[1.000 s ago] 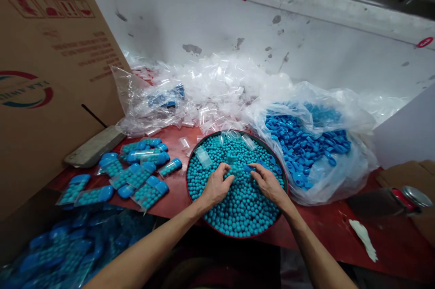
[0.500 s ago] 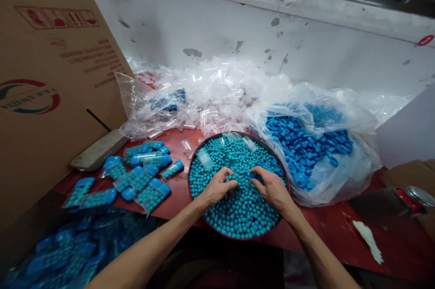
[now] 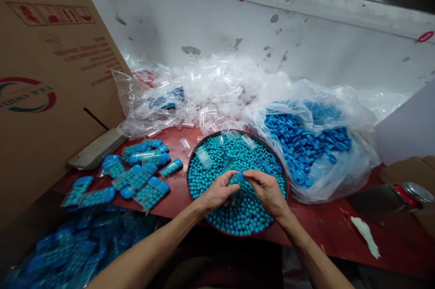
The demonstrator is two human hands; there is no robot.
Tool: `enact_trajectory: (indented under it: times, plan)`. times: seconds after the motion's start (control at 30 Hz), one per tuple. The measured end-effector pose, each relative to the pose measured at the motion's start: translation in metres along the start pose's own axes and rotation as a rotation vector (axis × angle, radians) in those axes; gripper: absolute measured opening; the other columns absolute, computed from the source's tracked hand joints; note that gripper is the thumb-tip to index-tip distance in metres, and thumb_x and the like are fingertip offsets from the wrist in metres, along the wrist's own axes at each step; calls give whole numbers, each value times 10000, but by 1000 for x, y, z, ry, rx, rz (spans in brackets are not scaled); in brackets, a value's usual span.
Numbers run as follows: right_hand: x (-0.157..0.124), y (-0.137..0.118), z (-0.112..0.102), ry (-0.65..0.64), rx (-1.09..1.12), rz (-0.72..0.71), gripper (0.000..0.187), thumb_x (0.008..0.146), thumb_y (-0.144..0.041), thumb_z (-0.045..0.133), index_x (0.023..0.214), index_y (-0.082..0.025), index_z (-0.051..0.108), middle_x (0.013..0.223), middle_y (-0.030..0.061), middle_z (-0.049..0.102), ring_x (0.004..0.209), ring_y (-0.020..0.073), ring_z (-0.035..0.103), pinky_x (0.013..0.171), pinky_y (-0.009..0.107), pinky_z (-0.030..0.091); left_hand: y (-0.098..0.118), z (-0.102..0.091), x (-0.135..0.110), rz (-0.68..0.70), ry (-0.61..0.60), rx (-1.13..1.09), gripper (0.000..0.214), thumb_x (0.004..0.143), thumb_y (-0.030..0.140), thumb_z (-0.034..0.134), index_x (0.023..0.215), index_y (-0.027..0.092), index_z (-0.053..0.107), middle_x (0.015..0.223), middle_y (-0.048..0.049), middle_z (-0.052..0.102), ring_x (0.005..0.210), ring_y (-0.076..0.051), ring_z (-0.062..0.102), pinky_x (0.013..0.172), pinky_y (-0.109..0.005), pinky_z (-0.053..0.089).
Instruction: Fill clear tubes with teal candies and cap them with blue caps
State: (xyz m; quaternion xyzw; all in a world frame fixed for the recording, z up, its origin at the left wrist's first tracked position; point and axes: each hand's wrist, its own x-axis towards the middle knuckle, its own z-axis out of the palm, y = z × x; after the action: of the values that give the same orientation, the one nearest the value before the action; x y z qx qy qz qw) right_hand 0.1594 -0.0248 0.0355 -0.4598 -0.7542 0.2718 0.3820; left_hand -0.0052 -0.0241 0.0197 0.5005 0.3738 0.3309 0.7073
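Observation:
Over a round tray [image 3: 189,189] of turquoise beads [image 3: 251,216], my two hands meet. My left hand [image 3: 217,193] is closed around a small clear plastic container, mostly hidden by the fingers. A blue cap [image 3: 239,176] sits at the container's top, pinched by the fingertips of my right hand [image 3: 268,189]; whether it is fully seated I cannot tell. Loose blue caps [image 3: 270,164] and a few clear empty containers [image 3: 204,157] lie on the beads. To the left, several capped containers with beads [image 3: 152,194] rest on the red table [image 3: 176,200].
A plastic bag of blue caps [image 3: 306,144] stands right of the tray. Behind is a heap of clear containers [image 3: 224,94]. A cardboard box [image 3: 61,76] rises at left, with many filled containers [image 3: 68,252] below. A lidded jar [image 3: 387,200] is at right.
My right hand has moved left, bringing the blue cap to the container in my left hand. The hands were apart before. The view has shifted slightly.

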Motion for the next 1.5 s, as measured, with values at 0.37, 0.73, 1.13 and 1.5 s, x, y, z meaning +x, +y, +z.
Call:
enact_trajectory:
  times: [0.37, 0.73, 1.13, 1.5]
  plan:
    - [-14, -4, 13, 145, 27, -18, 223, 806, -179, 436, 936, -189, 617, 933, 57, 637, 882, 164, 580, 803, 310, 457, 7, 20, -5, 24, 130, -160, 394, 724, 300, 544, 1069, 179, 396, 554, 78, 439, 339, -21, 392, 323, -123, 249]
    - [-21, -10, 16, 183, 153, 165, 176, 791, -232, 465, 860, -188, 620, 819, 34, 631, 763, 152, 576, 707, 271, 463, 8, 21, -8, 31, 144, -55, 476, 721, 248, 526, 1165, 203, 360, 652, 56, 480, 338, -8, 372, 333, -141, 299]
    - [-24, -9, 12, 63, 442, 313, 214, 732, -261, 553, 934, -195, 582, 891, 43, 593, 779, 167, 582, 670, 314, 518, 4, 12, -17, 21, 120, -27, 380, 738, 324, 508, 1073, 214, 365, 625, 69, 459, 343, -26, 408, 309, -130, 287]
    - [-16, -20, 14, 35, 264, 194, 411, 785, -304, 497, 1174, -185, 446, 1126, 108, 543, 1008, 223, 531, 847, 384, 458, 11, 19, -27, 177, 192, 254, 530, 768, 229, 485, 1267, 228, 309, 1117, -62, 506, 796, -138, 530, 759, -274, 431]
